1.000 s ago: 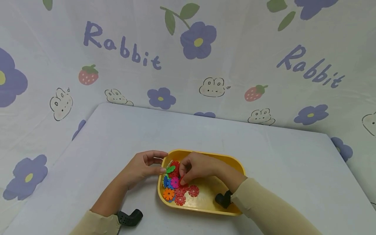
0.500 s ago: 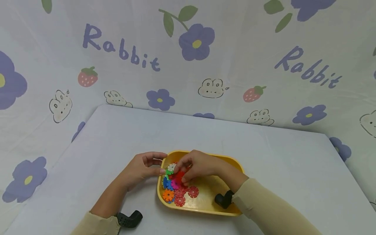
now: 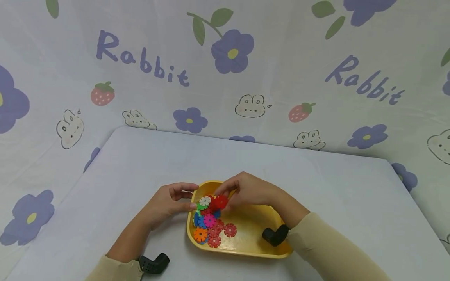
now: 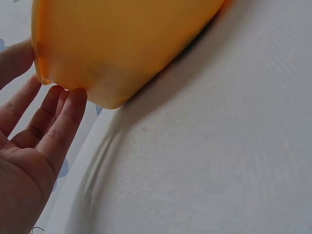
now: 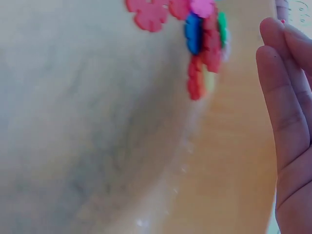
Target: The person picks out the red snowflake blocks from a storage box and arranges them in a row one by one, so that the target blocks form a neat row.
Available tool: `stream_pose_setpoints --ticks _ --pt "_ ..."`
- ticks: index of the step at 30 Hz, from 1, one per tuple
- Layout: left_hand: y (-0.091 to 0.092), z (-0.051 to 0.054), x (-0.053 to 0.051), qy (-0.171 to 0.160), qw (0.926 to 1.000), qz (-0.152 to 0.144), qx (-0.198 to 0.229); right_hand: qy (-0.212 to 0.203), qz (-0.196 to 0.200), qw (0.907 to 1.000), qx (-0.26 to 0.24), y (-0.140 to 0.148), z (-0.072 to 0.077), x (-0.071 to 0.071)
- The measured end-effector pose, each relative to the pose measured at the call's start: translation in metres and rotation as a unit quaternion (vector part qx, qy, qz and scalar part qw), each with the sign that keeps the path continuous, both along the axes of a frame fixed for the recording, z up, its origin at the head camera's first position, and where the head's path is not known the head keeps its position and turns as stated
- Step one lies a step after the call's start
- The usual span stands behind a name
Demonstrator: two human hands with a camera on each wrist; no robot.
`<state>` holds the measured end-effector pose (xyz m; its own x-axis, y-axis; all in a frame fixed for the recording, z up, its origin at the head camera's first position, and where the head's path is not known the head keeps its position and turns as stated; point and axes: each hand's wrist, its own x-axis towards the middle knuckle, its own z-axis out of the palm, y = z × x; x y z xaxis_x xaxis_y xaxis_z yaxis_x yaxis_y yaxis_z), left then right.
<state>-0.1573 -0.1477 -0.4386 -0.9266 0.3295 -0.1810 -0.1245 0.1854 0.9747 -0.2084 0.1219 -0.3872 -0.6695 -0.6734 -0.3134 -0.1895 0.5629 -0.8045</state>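
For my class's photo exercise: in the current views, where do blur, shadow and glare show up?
Right wrist: pieces and tray are blurred, the right hand looks sharper, and tiny bright glints dot the tray low in the frame; left wrist: soft shadow on the table beside the tray; head: clearer pieces, fairly even light.

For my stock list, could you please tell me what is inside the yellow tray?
Notched discs lie at the left end of the tray: red, pink, orange, blue, green, white. Anything under them or behind the right hand is hidden.
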Motion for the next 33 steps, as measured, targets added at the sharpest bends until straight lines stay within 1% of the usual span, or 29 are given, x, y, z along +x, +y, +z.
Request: stream_pose_setpoints --ticks 3,8,12,16,20,23,25,28,33 --pt "0.000 -0.001 0.000 0.003 1.0000 0.001 -0.004 -0.009 -0.021 0.9997 -0.013 0.007 0.007 0.000" --pt "-0.001 -0.001 0.000 0.009 1.0000 0.003 -0.003 0.009 -0.052 0.9984 -0.021 0.022 0.020 -0.002" --pt "0.000 -0.002 -0.001 0.009 0.9999 0.004 -0.003 0.018 -0.083 0.9947 -0.059 0.040 0.031 -0.003" --pt "0.000 -0.002 -0.001 0.005 1.0000 0.006 -0.005 0.048 -0.127 0.9862 -0.094 0.066 0.040 -0.004" --pt "0.000 -0.001 0.000 0.004 0.9999 0.007 -0.006 0.077 -0.172 0.9707 -0.149 0.098 0.043 -0.005" --pt "0.000 -0.001 0.000 0.004 0.9999 0.009 -0.009 0.094 -0.212 0.9567 -0.176 0.123 0.039 -0.006" --pt "0.000 -0.001 0.000 0.003 0.9999 0.010 -0.010 0.102 -0.245 0.9486 -0.173 0.139 0.033 -0.007" --pt "0.000 -0.001 -0.001 0.003 0.9999 0.010 -0.012 0.104 -0.285 0.9435 -0.132 0.159 0.020 -0.011" --pt "0.000 -0.004 -0.003 -0.001 0.9997 0.015 -0.020 0.090 -0.332 0.9385 -0.028 0.183 -0.010 -0.019"
